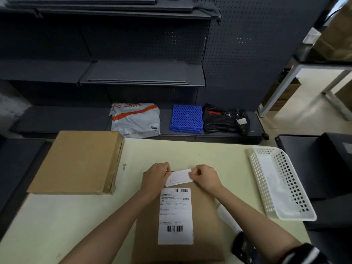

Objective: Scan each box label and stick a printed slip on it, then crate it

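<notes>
A flat brown cardboard box lies in front of me on the pale table, with a white shipping label bearing two barcodes on its top. At the box's far end I hold a small white printed slip between both hands. My left hand pinches the slip's left end and my right hand pinches its right end. The slip lies just above the shipping label, over the box's top edge. A black handheld scanner rests on the table under my right forearm.
A larger brown box sits on the table's far left. A white perforated plastic basket stands at the right edge. Beyond the table, a low dark shelf holds a white-and-orange mailer bag, a blue plastic grid and a black bag.
</notes>
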`<state>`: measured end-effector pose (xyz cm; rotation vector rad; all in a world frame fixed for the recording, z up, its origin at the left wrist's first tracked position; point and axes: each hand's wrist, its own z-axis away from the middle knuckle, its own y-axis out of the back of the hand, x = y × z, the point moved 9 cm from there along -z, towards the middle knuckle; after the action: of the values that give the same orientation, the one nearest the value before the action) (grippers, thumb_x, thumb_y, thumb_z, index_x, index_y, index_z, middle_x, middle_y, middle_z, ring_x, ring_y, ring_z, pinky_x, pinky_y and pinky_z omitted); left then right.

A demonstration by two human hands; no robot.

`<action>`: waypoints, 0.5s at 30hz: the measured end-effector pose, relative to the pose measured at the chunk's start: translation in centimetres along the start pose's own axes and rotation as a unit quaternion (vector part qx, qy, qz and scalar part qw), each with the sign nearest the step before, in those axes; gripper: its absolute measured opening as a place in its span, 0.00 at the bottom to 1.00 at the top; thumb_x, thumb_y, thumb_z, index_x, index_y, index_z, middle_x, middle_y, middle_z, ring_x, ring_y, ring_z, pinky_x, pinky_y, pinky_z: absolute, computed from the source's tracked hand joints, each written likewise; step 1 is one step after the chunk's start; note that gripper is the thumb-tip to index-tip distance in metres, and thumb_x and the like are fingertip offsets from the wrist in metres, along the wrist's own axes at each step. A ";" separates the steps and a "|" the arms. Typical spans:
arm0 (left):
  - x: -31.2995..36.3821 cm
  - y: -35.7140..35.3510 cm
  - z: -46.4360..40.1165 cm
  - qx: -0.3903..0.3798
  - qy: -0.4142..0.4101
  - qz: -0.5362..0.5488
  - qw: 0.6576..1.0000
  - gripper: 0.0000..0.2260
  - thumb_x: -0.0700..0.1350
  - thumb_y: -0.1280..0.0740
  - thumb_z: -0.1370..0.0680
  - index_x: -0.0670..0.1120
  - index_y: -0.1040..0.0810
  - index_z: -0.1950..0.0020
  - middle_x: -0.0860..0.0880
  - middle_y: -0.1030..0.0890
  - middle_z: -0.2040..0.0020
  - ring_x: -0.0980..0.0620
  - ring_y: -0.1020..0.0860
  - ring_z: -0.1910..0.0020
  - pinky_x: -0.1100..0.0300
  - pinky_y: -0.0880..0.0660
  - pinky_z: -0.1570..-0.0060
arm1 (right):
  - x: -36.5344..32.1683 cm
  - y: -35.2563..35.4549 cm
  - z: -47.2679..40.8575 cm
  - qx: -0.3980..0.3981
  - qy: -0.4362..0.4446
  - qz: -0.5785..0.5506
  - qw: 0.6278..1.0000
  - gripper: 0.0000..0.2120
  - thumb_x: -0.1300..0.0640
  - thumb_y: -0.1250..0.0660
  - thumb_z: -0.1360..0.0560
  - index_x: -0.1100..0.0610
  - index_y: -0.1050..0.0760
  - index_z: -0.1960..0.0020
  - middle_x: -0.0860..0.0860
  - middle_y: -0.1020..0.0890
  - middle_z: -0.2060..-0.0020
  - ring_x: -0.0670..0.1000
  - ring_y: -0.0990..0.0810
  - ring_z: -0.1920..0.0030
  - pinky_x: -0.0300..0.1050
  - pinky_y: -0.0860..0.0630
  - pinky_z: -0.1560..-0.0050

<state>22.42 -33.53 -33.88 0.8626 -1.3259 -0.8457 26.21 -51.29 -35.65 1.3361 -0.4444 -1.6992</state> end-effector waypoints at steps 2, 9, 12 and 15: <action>0.3 -0.3 -0.2 -0.007 -0.019 -0.022 1.000 0.06 0.49 0.37 0.21 0.50 0.29 0.56 0.53 0.23 0.58 0.54 0.27 0.56 0.52 0.24 0.58 | -0.1 -0.2 -0.1 0.001 -0.004 0.012 1.000 0.13 0.52 0.32 0.26 0.49 0.31 0.67 0.43 0.24 0.64 0.46 0.26 0.60 0.39 0.36 0.60; 0.6 -0.9 0.0 -0.006 -0.068 -0.092 0.993 0.07 0.52 0.41 0.19 0.49 0.30 0.49 0.51 0.23 0.53 0.51 0.26 0.52 0.53 0.23 0.57 | -0.8 -0.4 -0.3 0.010 0.004 0.076 0.997 0.18 0.46 0.34 0.25 0.51 0.35 0.68 0.50 0.23 0.61 0.51 0.25 0.59 0.42 0.35 0.60; 0.2 -0.9 0.3 -0.002 -0.064 -0.092 0.994 0.12 0.52 0.41 0.19 0.48 0.31 0.39 0.49 0.21 0.51 0.49 0.24 0.51 0.54 0.23 0.55 | -0.7 0.0 -0.2 0.025 0.008 0.144 0.989 0.20 0.42 0.36 0.24 0.53 0.35 0.67 0.55 0.22 0.56 0.55 0.25 0.58 0.44 0.34 0.59; -0.4 0.5 1.0 0.053 -0.083 -0.125 0.987 0.14 0.50 0.32 0.23 0.46 0.27 0.41 0.47 0.21 0.56 0.48 0.23 0.57 0.58 0.24 0.60 | -0.1 0.6 0.2 0.040 0.002 0.148 0.988 0.18 0.42 0.36 0.24 0.57 0.31 0.59 0.54 0.23 0.54 0.54 0.27 0.59 0.44 0.33 0.60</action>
<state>21.47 -33.02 -33.50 1.0771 -1.4375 -1.0681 26.24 -51.56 -35.07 1.2594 -0.6794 -1.4459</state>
